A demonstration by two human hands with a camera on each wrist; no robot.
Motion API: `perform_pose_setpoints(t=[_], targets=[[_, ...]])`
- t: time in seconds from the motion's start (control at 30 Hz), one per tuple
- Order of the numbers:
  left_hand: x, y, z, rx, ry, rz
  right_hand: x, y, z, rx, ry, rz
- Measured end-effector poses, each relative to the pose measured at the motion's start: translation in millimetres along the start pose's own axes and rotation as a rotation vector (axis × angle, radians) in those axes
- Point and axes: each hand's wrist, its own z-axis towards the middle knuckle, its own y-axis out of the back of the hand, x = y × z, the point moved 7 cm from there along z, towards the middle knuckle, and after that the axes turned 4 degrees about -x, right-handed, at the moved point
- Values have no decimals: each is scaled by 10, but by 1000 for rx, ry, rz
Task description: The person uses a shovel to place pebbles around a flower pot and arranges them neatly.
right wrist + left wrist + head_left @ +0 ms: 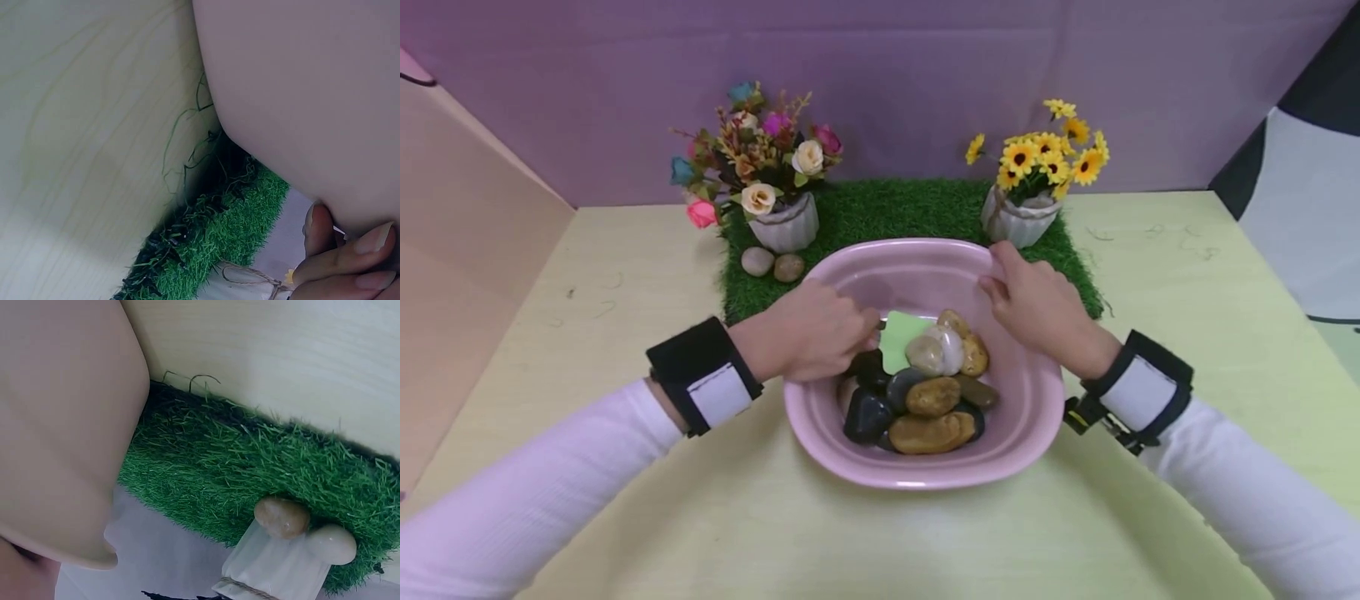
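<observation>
A pink plastic basin (1015,425) stands in front of me with several wet stones (932,397) inside, black, grey, tan and whitish. My left hand (820,332) reaches over the left rim with its fingers curled. At those fingers is a light green flat piece (901,337) with rounded corners; the grip on it is partly hidden by the fist. My right hand (1037,308) grips the rim at the back right, thumb on the inside. In the right wrist view, its fingers (337,269) curl against the outside of the basin (306,94).
Behind the basin lies an artificial grass mat (895,208). A pot of mixed flowers (786,223) stands back left, and a pot of yellow flowers (1018,218) back right. Two smooth pebbles (757,262) sit by the left pot. The pale wooden table (625,500) carries loose grass strands.
</observation>
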Motion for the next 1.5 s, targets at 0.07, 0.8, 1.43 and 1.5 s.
perform_pose_setpoints(t=[0.07, 0.8, 1.43, 1.5], targets=[[3, -4, 2, 6, 5, -11, 0, 1, -4, -2, 5, 0], [-184, -14, 35, -98, -33, 197, -29, -7, -14, 1, -5, -8], [-53, -37, 81, -66, 32, -111, 7, 20, 0, -31, 41, 6], [-53, -35, 76, -66, 31, -128, 9, 19, -1, -36, 45, 3]])
